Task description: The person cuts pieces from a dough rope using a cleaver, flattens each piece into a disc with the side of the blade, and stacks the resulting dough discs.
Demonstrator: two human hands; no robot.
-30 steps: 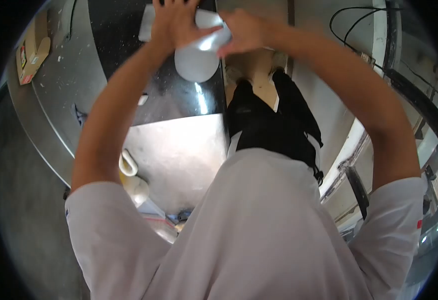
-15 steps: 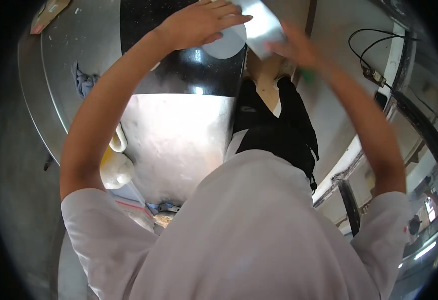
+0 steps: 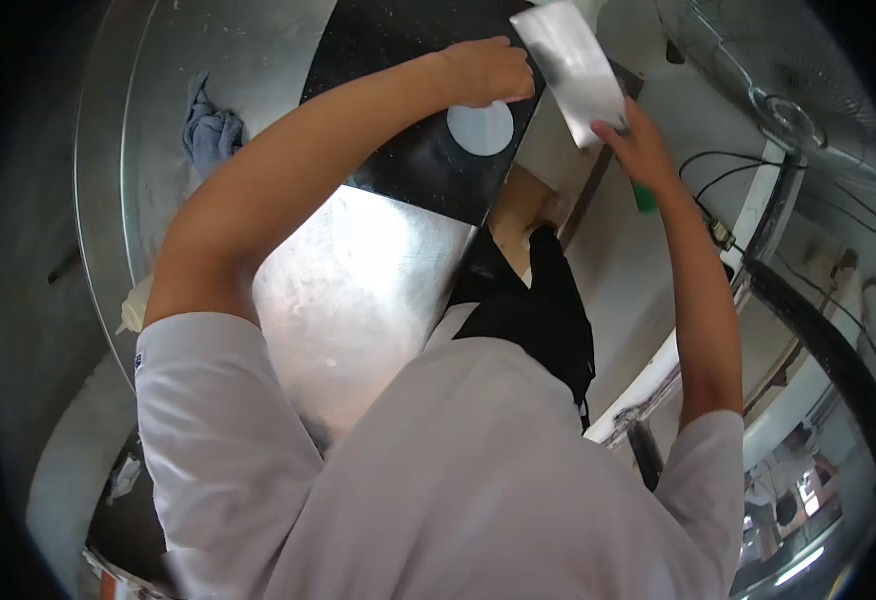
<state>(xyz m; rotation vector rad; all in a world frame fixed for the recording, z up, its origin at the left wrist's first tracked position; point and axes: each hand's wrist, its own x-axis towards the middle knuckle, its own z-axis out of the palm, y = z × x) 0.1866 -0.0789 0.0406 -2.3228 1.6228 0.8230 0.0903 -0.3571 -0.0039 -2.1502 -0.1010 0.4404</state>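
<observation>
Swung outward since half a second ago: a shiny, silver, rectangular metal sheet (image 3: 570, 68), now apart from the left hand (image 3: 492, 73), whose fingers have curled in.
Grasped at its near end by the right hand (image 3: 642, 148), thumb across its face, the sheet is held tilted beyond the edge of a glossy, speckled black slab (image 3: 413, 165). On that slab lies a pale, flat, round disc (image 3: 480, 130), just beside the left hand; whether they touch, or whether those bent fingers grip anything, I cannot tell. Bright, brushed silver metal worktop (image 3: 358, 265) adjoins the slab, and a crumpled blue-grey cloth (image 3: 211, 130) lies past the left forearm.
</observation>
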